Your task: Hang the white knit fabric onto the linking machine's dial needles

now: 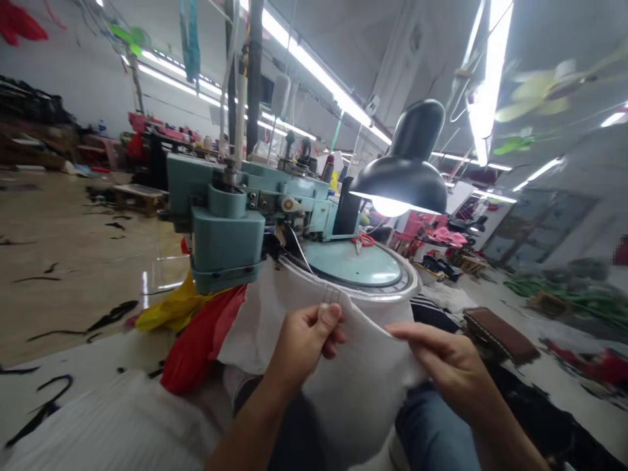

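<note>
White fabric (360,386): L hand (301,347) pinches, R hand (439,366) touches, fingers extended.

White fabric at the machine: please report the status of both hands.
Left hand pinching white fabric at fold. Right hand on its edge. Teal dial directly behind.

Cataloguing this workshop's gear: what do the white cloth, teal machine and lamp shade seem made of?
The white cloth looks like matte knit fabric: it drapes softly; fibre unclear. The teal machine seems painted metal, satin, with bolted joints. The lamp shade looks glossy black, likely enamelled metal, though plastic can't be ruled out.
</note>
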